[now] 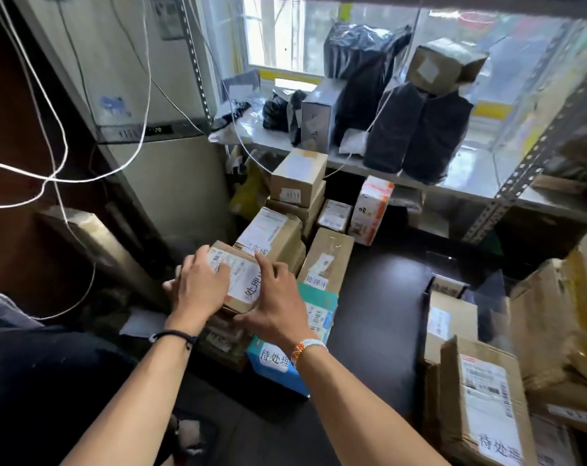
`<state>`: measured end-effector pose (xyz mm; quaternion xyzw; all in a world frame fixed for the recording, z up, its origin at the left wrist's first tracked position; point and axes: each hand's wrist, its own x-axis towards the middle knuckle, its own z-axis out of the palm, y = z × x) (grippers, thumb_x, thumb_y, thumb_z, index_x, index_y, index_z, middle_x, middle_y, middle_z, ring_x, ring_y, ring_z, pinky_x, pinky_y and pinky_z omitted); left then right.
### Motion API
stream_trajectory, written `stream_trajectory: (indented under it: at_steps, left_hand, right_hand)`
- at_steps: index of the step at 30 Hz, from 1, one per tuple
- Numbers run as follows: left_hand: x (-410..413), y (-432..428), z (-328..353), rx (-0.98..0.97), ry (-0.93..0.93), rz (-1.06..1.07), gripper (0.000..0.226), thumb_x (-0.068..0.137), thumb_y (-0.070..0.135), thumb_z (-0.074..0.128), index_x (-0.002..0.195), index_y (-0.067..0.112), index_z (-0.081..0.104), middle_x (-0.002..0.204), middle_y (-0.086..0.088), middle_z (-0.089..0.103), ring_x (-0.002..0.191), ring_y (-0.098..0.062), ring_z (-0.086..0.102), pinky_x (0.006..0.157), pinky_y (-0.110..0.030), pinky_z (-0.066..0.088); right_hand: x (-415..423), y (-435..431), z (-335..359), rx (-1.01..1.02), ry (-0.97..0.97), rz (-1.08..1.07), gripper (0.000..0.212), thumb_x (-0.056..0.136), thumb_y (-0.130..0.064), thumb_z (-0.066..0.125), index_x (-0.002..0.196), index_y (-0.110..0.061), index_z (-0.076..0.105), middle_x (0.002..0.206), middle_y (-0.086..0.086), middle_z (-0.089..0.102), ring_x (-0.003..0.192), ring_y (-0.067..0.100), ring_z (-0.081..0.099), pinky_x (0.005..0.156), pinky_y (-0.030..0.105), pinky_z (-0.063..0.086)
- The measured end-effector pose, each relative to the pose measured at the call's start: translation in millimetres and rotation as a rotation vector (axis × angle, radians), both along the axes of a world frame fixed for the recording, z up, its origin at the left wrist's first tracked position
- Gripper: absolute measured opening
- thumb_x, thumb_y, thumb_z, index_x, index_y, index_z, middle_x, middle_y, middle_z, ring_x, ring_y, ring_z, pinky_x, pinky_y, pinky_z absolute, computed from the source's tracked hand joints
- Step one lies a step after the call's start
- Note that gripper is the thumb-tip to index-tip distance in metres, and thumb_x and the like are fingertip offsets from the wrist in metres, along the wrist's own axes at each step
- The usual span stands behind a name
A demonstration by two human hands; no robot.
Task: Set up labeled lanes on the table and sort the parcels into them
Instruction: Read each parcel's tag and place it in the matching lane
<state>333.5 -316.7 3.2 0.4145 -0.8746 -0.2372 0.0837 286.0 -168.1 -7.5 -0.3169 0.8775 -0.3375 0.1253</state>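
**Both grips on the small parcel atop the left pile**

I see the small cardboard parcel (241,280) sitting on top of a pile at the left of the dark table (379,314), with a printed label and a handwritten white slip on its top face. My left grip (198,287) lies open over its left end, fingers spread flat on the label. My right grip (275,307) is also open: the index finger lies straight along the slip and the thumb is against the near edge.

Just to the right and lower, a teal parcel (295,368) carries its own handwritten slip. Behind, I count five more brown boxes (299,178) stacked close together, and one white-and-orange carton (371,210) standing upright. More cardboard boxes (483,398) crowd the right edge; their number I cannot tell.

Above the pile a metal shelf (470,173) holds three large black bags (420,132), one brown box (443,62) on top of them, and a grey box (319,119). A window (285,35) stands behind, a grey cabinet (151,95) at left, and white cables (60,146) hang across it.
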Motion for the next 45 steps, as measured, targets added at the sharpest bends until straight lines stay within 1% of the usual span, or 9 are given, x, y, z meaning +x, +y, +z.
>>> stream_trajectory:
  at_steps: [9,12,16,19,25,30,36,40,45]
  left_hand:
    - [-11,19,29,0.192,0.423,-0.056,0.05,0.099,0.04,0.063,0.142,0.015,0.06,0.136,-0.007,0.065,0.125,-0.025,0.06,0.106,-0.036,0.044]
    - [-24,37,53,0.496,0.489,-0.116,0.056,0.087,0.058,0.067,0.131,0.023,0.068,0.12,0.0,0.075,0.111,-0.02,0.071,0.102,-0.044,0.055]
    - [-49,86,82,0.919,0.504,-0.298,0.029,0.1,0.038,0.061,0.114,0.019,0.077,0.112,-0.013,0.079,0.095,-0.023,0.076,0.082,-0.038,0.056]
    - [-69,134,88,1.095,0.5,-0.384,0.034,0.092,0.042,0.071,0.114,0.017,0.078,0.116,-0.022,0.076,0.099,-0.035,0.074,0.088,-0.049,0.056]
    - [-113,226,83,1.158,0.718,-0.42,0.07,0.084,0.04,0.077,0.146,0.018,0.053,0.142,-0.017,0.064,0.129,-0.033,0.062,0.102,-0.051,0.05]
    - [-126,300,53,1.224,0.714,-0.41,0.086,0.077,0.035,0.091,0.148,0.02,0.046,0.137,-0.018,0.067,0.128,-0.041,0.063,0.109,-0.068,0.045]
    - [-157,327,40,1.221,0.693,-0.383,0.088,0.069,0.03,0.089,0.147,0.022,0.048,0.129,-0.012,0.072,0.121,-0.033,0.069,0.108,-0.061,0.05]
    - [-176,329,34,1.234,0.7,-0.397,0.077,0.075,0.022,0.083,0.144,0.021,0.05,0.127,-0.012,0.073,0.117,-0.03,0.072,0.107,-0.056,0.053]
    - [-199,325,31,1.25,0.674,-0.462,0.074,0.076,0.021,0.078,0.144,0.019,0.049,0.124,-0.011,0.073,0.11,-0.025,0.074,0.09,-0.039,0.062]
  right_hand:
    - [-4,55,6,-0.392,-0.029,-0.142,0.112,0.058,-0.035,0.095,0.151,-0.034,0.033,0.141,-0.012,0.043,0.131,0.008,0.043,0.112,0.034,0.045]
    - [-19,91,24,-0.511,-0.008,-0.191,0.11,0.055,-0.028,0.096,0.149,-0.032,0.038,0.139,-0.018,0.044,0.133,0.001,0.043,0.111,0.028,0.045]
    - [-47,159,47,-0.546,0.09,-0.177,0.119,0.052,-0.019,0.097,0.152,-0.036,0.035,0.147,-0.015,0.043,0.139,0.015,0.045,0.112,0.043,0.048]
    - [-55,208,59,-0.553,0.197,-0.227,0.12,0.055,-0.019,0.097,0.156,-0.032,0.034,0.15,-0.011,0.043,0.141,0.018,0.045,0.113,0.039,0.047]
    - [-53,270,57,-0.657,0.298,-0.503,0.111,0.056,-0.023,0.091,0.153,-0.024,0.038,0.146,-0.01,0.043,0.137,0.015,0.045,0.109,0.022,0.041]
    - [-55,286,43,-0.612,0.32,-0.72,0.102,0.058,-0.026,0.09,0.147,-0.029,0.041,0.143,-0.007,0.041,0.132,0.014,0.041,0.098,0.004,0.035]
    - [-64,298,27,-0.533,0.292,-0.853,0.101,0.061,-0.026,0.093,0.144,-0.038,0.035,0.145,-0.006,0.035,0.136,0.013,0.037,0.101,0.014,0.04]
    - [-73,295,25,-0.464,0.298,-0.908,0.102,0.063,-0.031,0.092,0.147,-0.037,0.034,0.148,-0.006,0.032,0.137,0.012,0.035,0.09,0.0,0.034]
    - [-86,281,23,-0.417,0.302,-1.006,0.103,0.062,-0.035,0.092,0.147,-0.035,0.035,0.146,-0.009,0.03,0.135,0.011,0.037,0.095,0.007,0.041]
